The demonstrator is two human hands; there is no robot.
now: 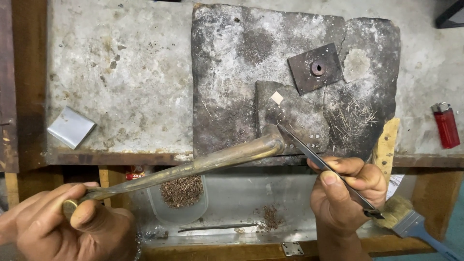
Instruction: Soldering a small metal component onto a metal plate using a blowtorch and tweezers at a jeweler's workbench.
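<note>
Two bare hands work over a scorched, grey soldering block (227, 96) lying on a worn stone bench top (125, 72), seen from above. At lower left, the left hand (63, 224) has its fingers clenched around the end of a long, curved brass blowpipe (193, 166), which runs up and to the right until its bent tip rests near the front edge of the block. At lower right, the right hand (345, 193) pinches slim metal tweezers (321, 164) between thumb and fingers; their points reach up and left, almost meeting the blowpipe tip. Just above that spot a tiny pale square piece (277, 98) lies on the block, with a dark square plate (315, 68) bearing a round hole up to its right. A red lighter (446, 124) lies at far right, a folded silver sheet (71, 126) at far left. Below the bench edge, a clear tub of brown filings (181, 193) sits in a tray, and a blue-handled brush (411, 220) lies beside the right hand.
</note>
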